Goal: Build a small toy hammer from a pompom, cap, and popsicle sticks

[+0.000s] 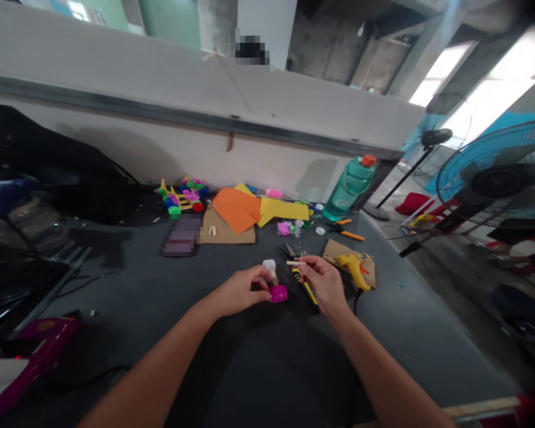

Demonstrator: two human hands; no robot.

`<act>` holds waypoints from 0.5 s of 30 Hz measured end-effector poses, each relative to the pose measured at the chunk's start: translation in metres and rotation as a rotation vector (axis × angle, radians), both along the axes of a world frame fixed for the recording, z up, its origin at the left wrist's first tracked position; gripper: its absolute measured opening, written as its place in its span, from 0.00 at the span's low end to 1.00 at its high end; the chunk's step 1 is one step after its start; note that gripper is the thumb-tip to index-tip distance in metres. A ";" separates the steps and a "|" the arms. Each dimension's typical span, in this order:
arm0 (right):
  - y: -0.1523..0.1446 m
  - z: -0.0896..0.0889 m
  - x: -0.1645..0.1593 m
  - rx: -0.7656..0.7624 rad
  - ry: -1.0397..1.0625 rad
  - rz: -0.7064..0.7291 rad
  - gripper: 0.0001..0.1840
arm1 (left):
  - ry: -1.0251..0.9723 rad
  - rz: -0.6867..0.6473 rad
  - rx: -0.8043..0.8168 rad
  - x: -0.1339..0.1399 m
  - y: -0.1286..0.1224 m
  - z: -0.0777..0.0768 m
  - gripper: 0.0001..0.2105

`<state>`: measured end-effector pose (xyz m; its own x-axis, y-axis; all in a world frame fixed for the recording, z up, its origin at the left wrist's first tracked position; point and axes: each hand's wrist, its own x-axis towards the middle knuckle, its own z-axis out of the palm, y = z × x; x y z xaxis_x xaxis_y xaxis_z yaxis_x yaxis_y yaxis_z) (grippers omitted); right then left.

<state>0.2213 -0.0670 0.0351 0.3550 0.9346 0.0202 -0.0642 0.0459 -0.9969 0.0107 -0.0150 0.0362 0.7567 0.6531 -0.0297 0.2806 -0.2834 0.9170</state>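
My left hand (243, 292) pinches a small piece made of a magenta bottle cap (279, 293) and a white bottle cap (269, 264), with a pale wooden strip between them. Between the thumb and fingers of my right hand (326, 286) is a short wooden stick (293, 263), its free end pointing left towards the caps. Yellow-and-black pliers (309, 292) lie beside my right hand, partly hidden by it. Just to the right, a yellow hot glue gun (352, 268) rests on a piece of cardboard (332, 247).
At the back stand colourful bottle-cap toys (182, 201), orange paper (234, 209), yellow paper (288, 209) and a teal water bottle (345, 190). Two small sticks (213, 230) lie on cardboard (232, 237). Orange-handled pliers (352, 233) are at right. A fan (494, 178) stands beyond the table.
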 end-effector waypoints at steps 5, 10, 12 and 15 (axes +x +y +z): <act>-0.001 0.001 -0.001 -0.001 0.011 0.006 0.13 | 0.066 0.318 0.294 -0.004 0.012 -0.008 0.06; -0.002 0.002 -0.003 -0.001 0.029 0.021 0.11 | -0.017 0.328 0.514 -0.003 0.020 -0.019 0.24; -0.002 0.002 -0.005 -0.001 0.037 0.028 0.11 | 0.012 0.236 0.538 0.002 0.018 -0.022 0.28; -0.003 0.002 -0.006 0.001 0.036 0.029 0.11 | 0.038 0.144 0.568 0.009 0.018 -0.026 0.30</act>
